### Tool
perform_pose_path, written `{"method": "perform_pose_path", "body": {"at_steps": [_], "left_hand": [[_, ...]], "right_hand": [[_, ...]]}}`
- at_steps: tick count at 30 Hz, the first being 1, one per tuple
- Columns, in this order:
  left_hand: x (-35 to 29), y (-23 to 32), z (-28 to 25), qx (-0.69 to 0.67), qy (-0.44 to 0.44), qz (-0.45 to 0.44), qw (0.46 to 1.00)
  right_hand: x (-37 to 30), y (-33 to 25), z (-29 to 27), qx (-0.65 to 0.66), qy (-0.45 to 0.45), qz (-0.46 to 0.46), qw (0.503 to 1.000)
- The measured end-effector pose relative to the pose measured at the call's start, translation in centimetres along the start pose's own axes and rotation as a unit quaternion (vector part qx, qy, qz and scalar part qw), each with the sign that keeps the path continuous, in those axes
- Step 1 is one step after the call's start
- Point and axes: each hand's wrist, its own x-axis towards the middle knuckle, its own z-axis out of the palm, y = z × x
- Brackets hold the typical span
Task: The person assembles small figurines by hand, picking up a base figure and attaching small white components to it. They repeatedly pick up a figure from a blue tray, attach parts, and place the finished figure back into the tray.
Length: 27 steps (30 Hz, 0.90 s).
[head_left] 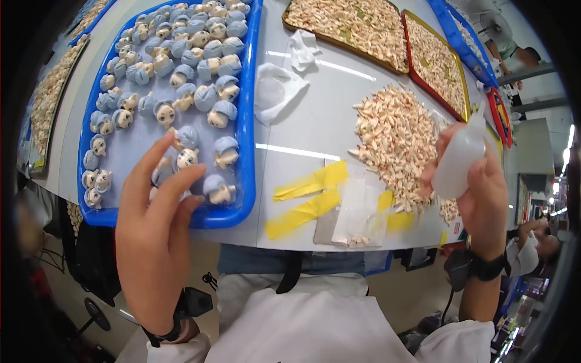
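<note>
My left hand (154,224) hangs over the near end of a blue plastic tray (245,151). Its fingers are apart and curved around a small doll head (187,158) with blue hair, without a visible grip on it. Part of what lies beneath the fingers is hidden. Many similar doll heads (164,113) fill the tray, mostly toward its far end. On the right, my right hand (484,193) is wrapped round a translucent white squeeze bottle (458,160), tilted with its nozzle end up. Next to the bottle lies a heap of small cream-coloured pieces (396,142) with reddish tips.
Yellow tape strips (305,212) and a small white pad (357,212) are on the table's near edge. Crumpled tissues (278,91) lie beside the tray. Shallow trays of small pieces (351,27) stand at the back. Other people (532,251) are at the far right.
</note>
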Motion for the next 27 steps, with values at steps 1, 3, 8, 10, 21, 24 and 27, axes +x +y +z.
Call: {"method": "perform_pose_path", "body": {"at_steps": [1, 3, 8, 10, 21, 24, 27], "left_hand": [[0.2, 0.2, -0.1, 0.004, 0.006, 0.004, 1.0], [0.5, 0.3, 0.0, 0.005, 0.022, 0.014, 1.0], [0.8, -0.2, 0.7, 0.009, 0.041, 0.064, 0.997], [0.9, -0.3, 1.0, 0.005, 0.043, 0.072, 0.996], [0.8, -0.3, 2.5, 0.149, 0.027, 0.13, 0.98], [0.9, -0.2, 2.9, 0.187, 0.022, 0.089, 0.978], [1.0, -0.4, 3.0, 0.195, 0.024, 0.074, 0.978]], "right_hand": [[-1.0, 0.2, 0.0, 0.017, 0.007, 0.017, 1.0], [-2.7, 1.7, -0.3, 0.031, 0.008, 0.004, 0.999], [-5.2, 3.9, 0.3, 0.043, 0.046, 0.022, 0.998], [-5.3, 3.9, 0.8, 0.06, 0.058, 0.026, 0.996], [-4.9, 4.1, 1.3, 0.137, 0.097, 0.027, 0.986], [-4.8, 4.0, 1.5, 0.07, 0.126, -0.019, 0.989], [-5.4, 3.6, 1.6, -0.038, 0.164, -0.069, 0.983]]}}
